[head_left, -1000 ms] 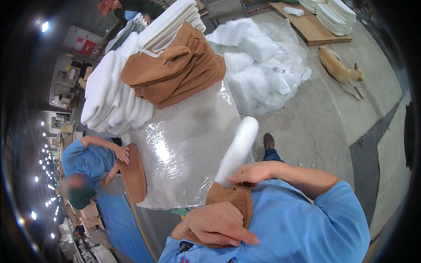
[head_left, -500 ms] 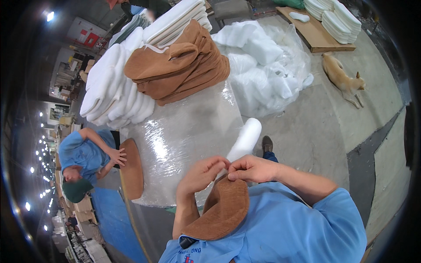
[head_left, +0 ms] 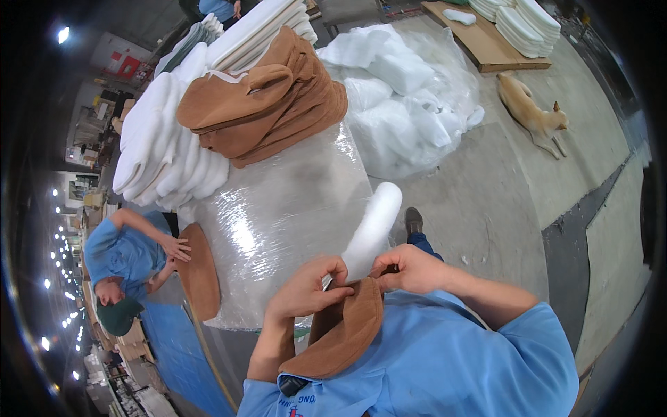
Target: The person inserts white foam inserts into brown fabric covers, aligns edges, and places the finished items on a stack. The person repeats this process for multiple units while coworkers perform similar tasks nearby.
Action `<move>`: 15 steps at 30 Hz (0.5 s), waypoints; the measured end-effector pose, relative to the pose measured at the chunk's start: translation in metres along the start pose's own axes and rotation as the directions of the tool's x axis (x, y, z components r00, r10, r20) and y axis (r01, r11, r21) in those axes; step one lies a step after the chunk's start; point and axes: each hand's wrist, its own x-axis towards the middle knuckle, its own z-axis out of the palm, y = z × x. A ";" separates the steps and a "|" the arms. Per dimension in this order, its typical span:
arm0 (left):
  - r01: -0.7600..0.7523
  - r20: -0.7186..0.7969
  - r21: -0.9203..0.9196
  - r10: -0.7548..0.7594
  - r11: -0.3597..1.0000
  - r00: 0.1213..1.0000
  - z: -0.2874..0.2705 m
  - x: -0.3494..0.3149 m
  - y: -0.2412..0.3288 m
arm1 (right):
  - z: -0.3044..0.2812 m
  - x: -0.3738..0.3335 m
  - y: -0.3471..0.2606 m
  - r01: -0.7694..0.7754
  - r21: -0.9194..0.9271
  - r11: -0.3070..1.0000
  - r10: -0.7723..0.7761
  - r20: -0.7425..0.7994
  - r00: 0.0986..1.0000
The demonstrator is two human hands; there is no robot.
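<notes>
A brown fabric cushion cover (head_left: 342,338) lies against my chest, its upper edge between my two hands. My left hand (head_left: 311,286) pinches that edge with thumb and fingers. On the other side of the edge, my right hand (head_left: 411,270) pinches the fabric near the corner. A white padded piece (head_left: 375,215) extends from behind my hands over the table edge; its lower end is hidden, so I cannot tell whether it is inside the cover.
A plastic-covered table (head_left: 285,208) holds stacked brown covers (head_left: 264,104) and white pads (head_left: 167,146). At left, a co-worker (head_left: 128,243) handles another brown piece (head_left: 199,271). Bagged white padding (head_left: 410,104) lies on the floor beyond. A dog (head_left: 528,111) lies at the right.
My hands have moved apart along the cover's edge, from nearly touching to a small gap. The whole view has shifted slightly. The co-worker's hands have moved on their brown piece.
</notes>
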 end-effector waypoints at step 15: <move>0.604 0.619 -0.215 -0.372 0.767 0.692 -0.009 0.016 -0.009 | 0.032 -0.015 -0.006 0.465 -0.599 0.653 -0.598 -0.030 0.801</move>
